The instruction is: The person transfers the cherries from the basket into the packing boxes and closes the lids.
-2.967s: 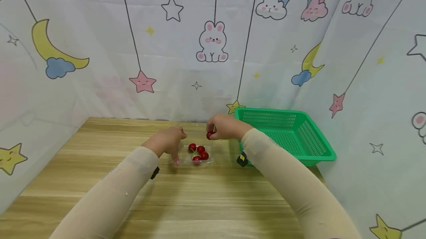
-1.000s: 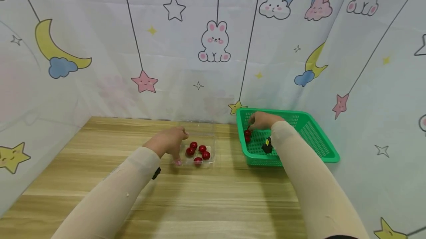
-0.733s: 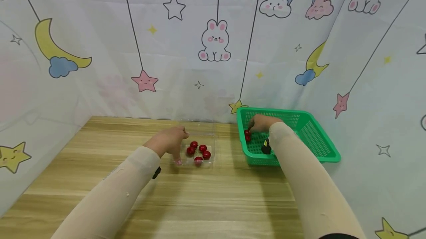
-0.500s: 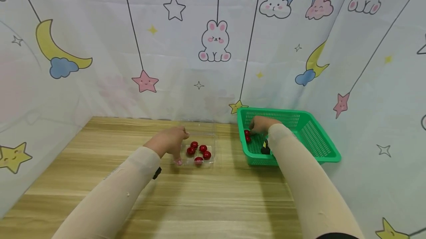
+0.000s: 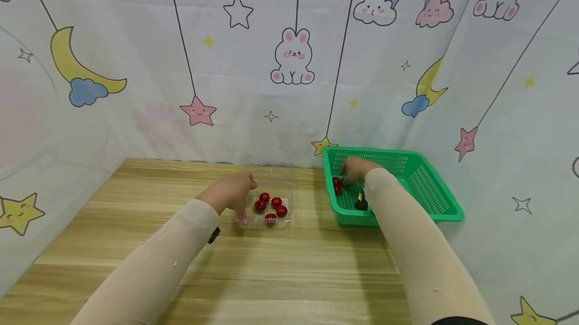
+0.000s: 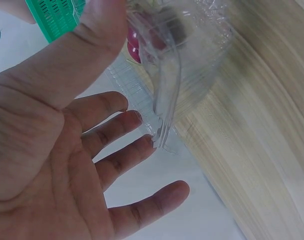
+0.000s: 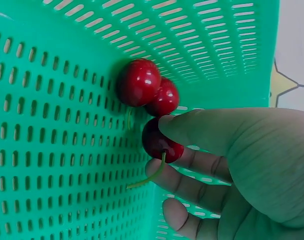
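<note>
The green slotted basket (image 5: 434,189) is sitting around the right hand (image 5: 357,168), which is reaching down into its near-left corner, and the stiff plastic walls look rigid enough to take a push without flexing. Just beside the left hand (image 5: 228,192) the clear plastic clamshell box (image 5: 289,199) is lying open on the wooden table (image 5: 289,275); it looks thin, light and springy, so it is probably sliding easily unless pinned, and the left fingers (image 6: 122,130) are resting straight against its edge, spread and grasping nothing. Four cherries (image 5: 271,207) are lying in the box, right of that hand. In the basket, the right thumb and fingers are pinching one cherry (image 7: 160,141), touching two more cherries (image 7: 147,90) just beyond the fingertips. The fruit looks small, glossy, slippery and easily bruised, so a gentle pinch on the round body, or on the thin green stem (image 7: 149,175), seems safest.
</note>
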`<action>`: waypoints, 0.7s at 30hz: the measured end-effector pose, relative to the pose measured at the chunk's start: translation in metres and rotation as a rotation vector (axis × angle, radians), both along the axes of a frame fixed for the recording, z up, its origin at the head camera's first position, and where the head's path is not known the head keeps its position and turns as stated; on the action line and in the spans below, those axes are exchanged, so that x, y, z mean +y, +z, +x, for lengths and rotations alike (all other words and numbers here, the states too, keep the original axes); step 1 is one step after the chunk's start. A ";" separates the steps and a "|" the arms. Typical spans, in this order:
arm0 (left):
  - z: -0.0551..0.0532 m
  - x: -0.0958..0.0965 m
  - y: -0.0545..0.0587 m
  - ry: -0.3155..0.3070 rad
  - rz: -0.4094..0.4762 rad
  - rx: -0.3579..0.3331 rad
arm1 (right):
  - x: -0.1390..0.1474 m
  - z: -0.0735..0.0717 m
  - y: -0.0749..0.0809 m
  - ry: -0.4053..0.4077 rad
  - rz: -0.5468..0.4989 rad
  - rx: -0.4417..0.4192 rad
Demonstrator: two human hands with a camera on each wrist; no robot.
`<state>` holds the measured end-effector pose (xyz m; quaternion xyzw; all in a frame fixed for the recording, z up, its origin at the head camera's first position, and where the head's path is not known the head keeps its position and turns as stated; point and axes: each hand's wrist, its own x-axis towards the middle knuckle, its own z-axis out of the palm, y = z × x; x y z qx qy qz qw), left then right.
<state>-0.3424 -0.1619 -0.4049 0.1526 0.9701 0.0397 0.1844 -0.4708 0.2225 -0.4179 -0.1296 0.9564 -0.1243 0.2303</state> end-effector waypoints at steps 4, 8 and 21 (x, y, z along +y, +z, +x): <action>0.001 0.001 0.000 0.001 0.001 0.000 | 0.004 0.000 0.009 0.001 -0.012 0.008; 0.002 0.000 0.001 -0.001 0.002 -0.001 | 0.009 0.004 0.023 0.022 -0.042 0.032; 0.004 0.001 0.003 0.001 0.017 0.001 | -0.004 0.029 0.069 0.032 -0.112 0.239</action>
